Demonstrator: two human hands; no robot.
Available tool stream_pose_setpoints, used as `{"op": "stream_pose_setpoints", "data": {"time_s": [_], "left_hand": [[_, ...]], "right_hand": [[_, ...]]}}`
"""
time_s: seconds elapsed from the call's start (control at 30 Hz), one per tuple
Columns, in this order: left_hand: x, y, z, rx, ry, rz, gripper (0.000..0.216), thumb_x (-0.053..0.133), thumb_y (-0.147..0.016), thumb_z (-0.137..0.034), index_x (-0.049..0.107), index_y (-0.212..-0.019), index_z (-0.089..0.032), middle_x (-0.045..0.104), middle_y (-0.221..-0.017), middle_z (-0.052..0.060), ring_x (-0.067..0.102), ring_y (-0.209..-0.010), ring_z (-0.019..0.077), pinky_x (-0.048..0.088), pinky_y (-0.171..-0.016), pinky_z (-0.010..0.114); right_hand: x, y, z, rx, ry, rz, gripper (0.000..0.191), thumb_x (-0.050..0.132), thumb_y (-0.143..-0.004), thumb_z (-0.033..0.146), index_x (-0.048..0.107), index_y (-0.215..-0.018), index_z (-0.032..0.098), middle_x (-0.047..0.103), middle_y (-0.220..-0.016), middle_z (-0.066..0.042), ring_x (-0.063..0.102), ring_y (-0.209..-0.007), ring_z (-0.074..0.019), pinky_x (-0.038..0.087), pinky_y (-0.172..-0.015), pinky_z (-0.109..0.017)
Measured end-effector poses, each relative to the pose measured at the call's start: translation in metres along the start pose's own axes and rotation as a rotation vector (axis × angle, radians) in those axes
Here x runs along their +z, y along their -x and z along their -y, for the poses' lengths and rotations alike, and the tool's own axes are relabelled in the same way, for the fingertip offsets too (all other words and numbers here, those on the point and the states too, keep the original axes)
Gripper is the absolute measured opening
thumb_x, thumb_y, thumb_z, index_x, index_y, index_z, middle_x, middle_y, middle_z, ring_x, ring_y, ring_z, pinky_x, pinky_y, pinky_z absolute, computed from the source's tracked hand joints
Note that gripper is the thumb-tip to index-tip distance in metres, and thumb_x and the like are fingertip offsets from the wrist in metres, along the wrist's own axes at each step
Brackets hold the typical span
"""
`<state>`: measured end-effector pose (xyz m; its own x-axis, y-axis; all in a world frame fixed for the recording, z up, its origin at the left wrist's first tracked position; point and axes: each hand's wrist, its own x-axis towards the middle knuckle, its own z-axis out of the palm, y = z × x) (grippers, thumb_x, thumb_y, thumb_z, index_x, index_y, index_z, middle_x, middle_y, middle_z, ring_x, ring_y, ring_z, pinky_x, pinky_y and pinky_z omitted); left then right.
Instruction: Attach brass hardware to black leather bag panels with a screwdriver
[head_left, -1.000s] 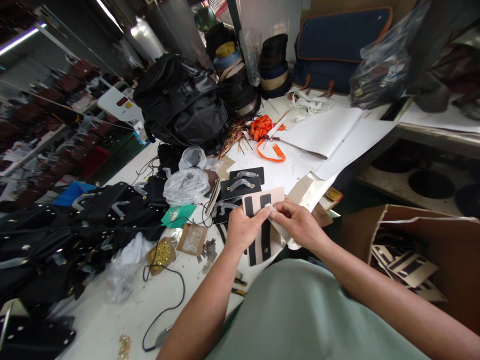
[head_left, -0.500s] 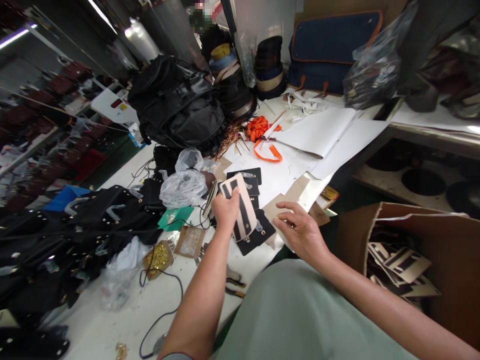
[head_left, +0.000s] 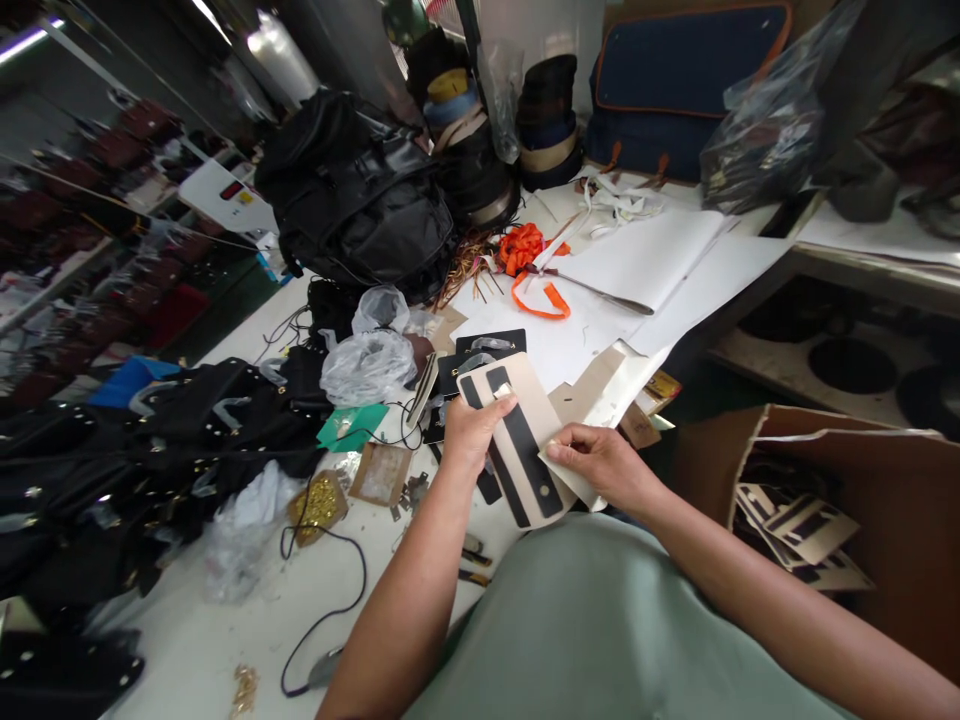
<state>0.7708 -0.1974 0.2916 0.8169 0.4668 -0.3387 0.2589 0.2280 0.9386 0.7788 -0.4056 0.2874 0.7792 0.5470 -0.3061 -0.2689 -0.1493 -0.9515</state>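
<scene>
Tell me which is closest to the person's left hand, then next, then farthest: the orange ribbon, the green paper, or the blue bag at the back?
Measured from the left hand in the head view:
1. Green paper, just to the hand's left on the table.
2. Orange ribbon, farther back, near the table's middle.
3. Blue bag, standing at the back right, farthest away.

backpack [head_left: 360, 205] behind card [head_left: 521, 440] | box [head_left: 847, 500] right of card

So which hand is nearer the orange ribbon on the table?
Left. The left hand grips the beige card's upper part, below the orange ribbon. The right hand holds the card's lower right edge, farther from it.
</scene>
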Motion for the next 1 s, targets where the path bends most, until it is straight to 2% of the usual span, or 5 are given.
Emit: {"op": "stream_pose_setpoints", "data": {"time_s": [0.17, 0.43, 0.6, 0.73, 1.0], "left_hand": [[-0.006, 0.019, -0.007, 0.023, 0.07, 0.08, 0.056, 0.093, -0.064, -0.033, 0.072, -0.114, -0.017, 0.077, -0.108, 0.006, 0.073, -0.09, 0.0199, 0.058, -0.077, 0.027], [-0.003, 0.066, 0.022, -0.387, 0.26, 0.331, 0.054, 0.086, -0.075, -0.046, 0.069, -0.113, -0.012, 0.078, -0.098, 0.012, 0.075, -0.073, 0.0239, 0.061, -0.057, 0.031], [0.003, 0.07, 0.021, -0.317, 0.205, 0.289, 0.049, 0.082, -0.081, -0.041, 0.067, -0.118, -0.012, 0.077, -0.106, 0.015, 0.077, -0.073, 0.0264, 0.062, -0.053, 0.032], [0.005, 0.066, 0.019, -0.233, 0.2, 0.19, 0.044, 0.082, -0.081, -0.039, 0.069, -0.116, -0.015, 0.074, -0.114, 0.013, 0.076, -0.086, 0.0258, 0.065, -0.057, 0.033], [0.02, 0.07, 0.014, -0.197, 0.281, 0.192, 0.032, 0.083, -0.08, -0.037, 0.073, -0.103, -0.016, 0.075, -0.117, 0.012, 0.072, -0.105, 0.0277, 0.065, -0.081, 0.041]], "right_hand": [[-0.004, -0.004, 0.002, 0.01, -0.094, -0.123, 0.039, 0.075, -0.083, 0.057, 0.072, -0.084, 0.019, 0.067, -0.079, -0.001, 0.056, -0.072, -0.0162, 0.042, -0.066, -0.028], [-0.007, -0.011, 0.013, 0.012, -0.231, -0.188, 0.042, 0.074, -0.083, 0.061, 0.067, -0.083, 0.02, 0.066, -0.073, 0.0, 0.053, -0.06, -0.0145, 0.041, -0.057, -0.026], [-0.013, -0.012, 0.009, -0.018, -0.063, -0.178, 0.044, 0.07, -0.086, 0.062, 0.063, -0.076, 0.02, 0.064, -0.074, 0.0, 0.054, -0.065, -0.0159, 0.042, -0.061, -0.028], [-0.019, -0.005, 0.003, -0.142, 0.046, -0.336, 0.041, 0.071, -0.086, 0.059, 0.066, -0.075, 0.02, 0.068, -0.094, -0.004, 0.059, -0.083, -0.0198, 0.044, -0.075, -0.031], [0.0, 0.001, -0.001, -0.051, 0.149, -0.199, 0.047, 0.068, -0.086, 0.062, 0.061, -0.068, 0.019, 0.052, -0.061, 0.003, 0.044, -0.06, -0.0135, 0.033, -0.056, -0.027]]}}
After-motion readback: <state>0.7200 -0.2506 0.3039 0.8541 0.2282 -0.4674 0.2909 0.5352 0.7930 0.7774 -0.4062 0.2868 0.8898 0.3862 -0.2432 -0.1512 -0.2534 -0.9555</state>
